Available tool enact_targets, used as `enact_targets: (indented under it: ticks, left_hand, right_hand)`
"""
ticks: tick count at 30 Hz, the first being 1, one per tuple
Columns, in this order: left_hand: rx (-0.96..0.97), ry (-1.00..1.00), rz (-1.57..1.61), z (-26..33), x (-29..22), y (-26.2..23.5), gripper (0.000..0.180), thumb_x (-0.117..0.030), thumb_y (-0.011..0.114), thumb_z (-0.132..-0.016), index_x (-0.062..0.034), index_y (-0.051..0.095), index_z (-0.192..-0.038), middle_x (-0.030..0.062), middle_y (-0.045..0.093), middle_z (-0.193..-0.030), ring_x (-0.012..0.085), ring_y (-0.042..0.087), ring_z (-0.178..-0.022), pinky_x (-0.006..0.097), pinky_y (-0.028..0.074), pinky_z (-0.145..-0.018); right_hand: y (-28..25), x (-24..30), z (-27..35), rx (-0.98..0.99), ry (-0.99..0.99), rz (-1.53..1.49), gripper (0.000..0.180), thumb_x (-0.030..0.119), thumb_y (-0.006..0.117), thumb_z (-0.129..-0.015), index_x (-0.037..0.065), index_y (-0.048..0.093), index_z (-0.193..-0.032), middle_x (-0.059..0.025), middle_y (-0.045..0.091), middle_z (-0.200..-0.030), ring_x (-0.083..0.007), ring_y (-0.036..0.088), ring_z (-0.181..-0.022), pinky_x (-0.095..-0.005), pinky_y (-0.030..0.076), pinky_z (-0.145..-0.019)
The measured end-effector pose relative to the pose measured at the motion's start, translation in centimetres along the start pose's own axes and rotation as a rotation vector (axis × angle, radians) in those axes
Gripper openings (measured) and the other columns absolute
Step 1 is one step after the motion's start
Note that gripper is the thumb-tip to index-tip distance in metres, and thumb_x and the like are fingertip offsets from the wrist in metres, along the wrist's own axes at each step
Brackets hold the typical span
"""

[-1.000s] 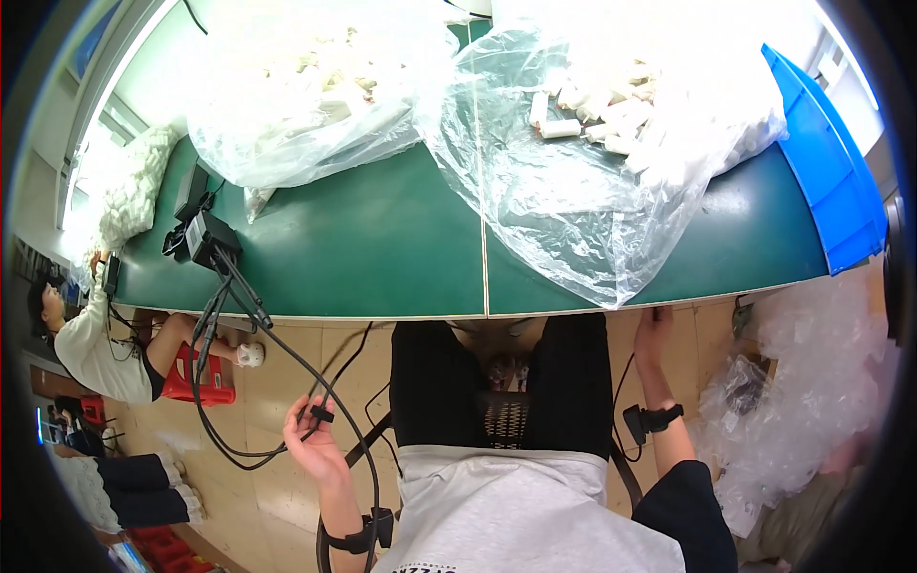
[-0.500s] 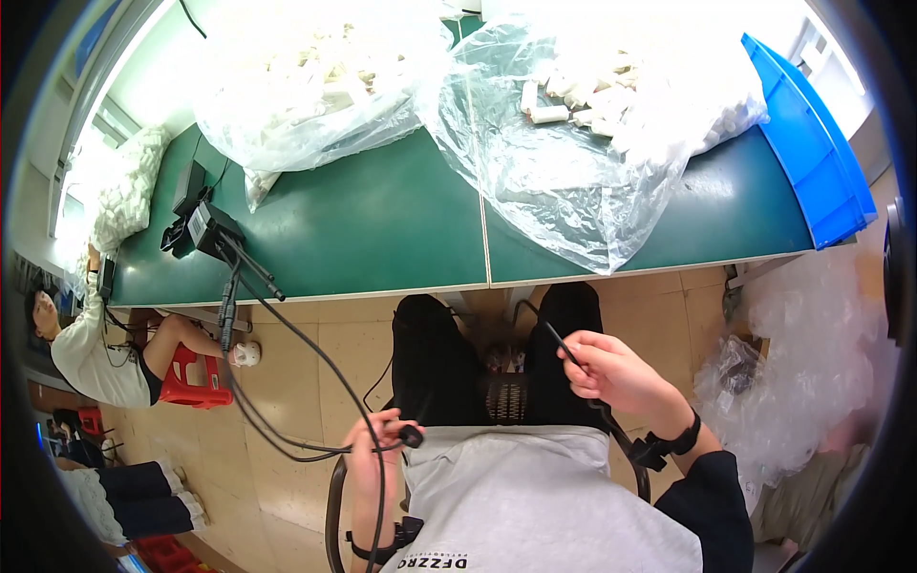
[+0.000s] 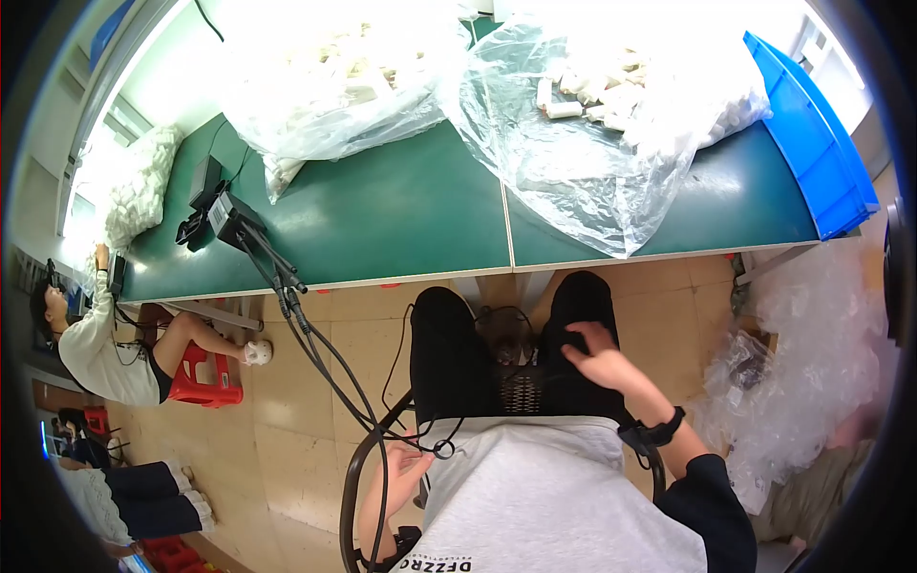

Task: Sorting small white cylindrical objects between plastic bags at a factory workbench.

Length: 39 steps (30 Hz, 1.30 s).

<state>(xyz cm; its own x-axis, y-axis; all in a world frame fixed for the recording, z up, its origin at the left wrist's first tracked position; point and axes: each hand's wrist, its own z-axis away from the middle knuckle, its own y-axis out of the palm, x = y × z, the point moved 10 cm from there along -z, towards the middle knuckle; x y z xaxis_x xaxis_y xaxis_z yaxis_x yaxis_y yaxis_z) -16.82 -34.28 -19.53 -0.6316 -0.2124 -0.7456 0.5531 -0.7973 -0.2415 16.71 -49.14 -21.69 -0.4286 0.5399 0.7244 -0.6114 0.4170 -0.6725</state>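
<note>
Near my left hip, my left hand (image 3: 401,470) is closed on a black cable (image 3: 442,449), whose end curls into a small loop by the fingertips. More black cables (image 3: 334,368) run from the hand up to a black box-shaped device (image 3: 234,220) on the table and partly cover the hand. Above my right thigh, my right hand (image 3: 600,363) is open, its fingers apart and slightly blurred, with nothing seen in it. Black straps circle both wrists.
Across the green table (image 3: 401,220) lie large clear plastic bags (image 3: 592,191) of small white parts, and a blue bin (image 3: 812,143) leans at the right end. Clear plastic bags (image 3: 802,344) heap up at right. A person (image 3: 119,349) sits on a red stool (image 3: 202,377) at left.
My right hand has let go of the black cable it held. The left hand has shifted slightly down and right, and the cables now hang straighter from the table to it.
</note>
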Motion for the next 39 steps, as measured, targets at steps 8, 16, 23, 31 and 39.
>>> enact_targets:
  ticks: [8,16,23,31,39]
  left_hand:
    - [-0.523,0.107,-0.4,4.3,-0.1,-10.7,0.056,-0.021,0.066,-0.078,0.0046,0.045,-0.122,0.0183,0.056,-0.11,0.03,0.056,-0.099,0.036,0.043,-0.087]
    - [-0.363,-0.114,-0.649,0.2,7.3,-9.5,0.061,-0.033,0.066,-0.076,0.0021,0.044,-0.121,0.0234,0.058,-0.097,0.0359,0.058,-0.092,0.04,0.046,-0.078]
    - [-0.411,-0.361,-0.785,-2.3,8.5,-10.3,0.032,-0.031,0.066,-0.075,0.0012,0.061,-0.079,0.0199,0.061,-0.067,0.0377,0.061,-0.07,0.043,0.047,-0.063]
    - [-0.53,-0.255,-0.925,-2.1,6.1,-9.8,0.038,-0.032,0.067,-0.073,0.005,0.061,-0.067,0.0237,0.059,-0.065,0.0404,0.06,-0.068,0.044,0.048,-0.06]
    - [-0.369,-0.25,-0.91,-2.8,7.8,-10.2,0.03,-0.025,0.068,-0.073,0.0035,0.06,-0.066,0.0215,0.06,-0.063,0.0386,0.06,-0.063,0.043,0.048,-0.058]
  right_hand:
    - [-7.3,-11.6,5.0,0.327,0.391,0.386,0.04,0.031,0.054,-0.083,-0.001,0.056,-0.107,-0.0216,0.056,-0.111,-0.0365,0.054,-0.101,-0.0366,0.042,-0.09]
    - [-2.4,-18.0,11.1,0.92,0.829,0.2,0.043,0.039,0.053,-0.086,0.006,0.056,-0.113,-0.0123,0.061,-0.101,-0.0205,0.06,-0.089,-0.0295,0.047,-0.077]
    - [-8.8,-4.6,0.5,0.181,0.301,0.005,0.028,0.025,0.055,-0.086,0.001,0.057,-0.099,-0.0143,0.063,-0.086,-0.0254,0.061,-0.086,-0.0325,0.047,-0.077]
    - [-12.9,4.4,4.8,0.347,0.124,0.243,0.033,0.023,0.053,-0.087,-0.003,0.052,-0.106,-0.0165,0.06,-0.097,-0.0277,0.059,-0.091,-0.0354,0.046,-0.08]
    - [-7.4,-13.7,24.2,1.13,0.906,0.411,0.08,0.06,0.047,-0.082,-0.006,0.042,-0.125,-0.024,0.055,-0.116,-0.0338,0.057,-0.103,-0.0358,0.049,-0.082]
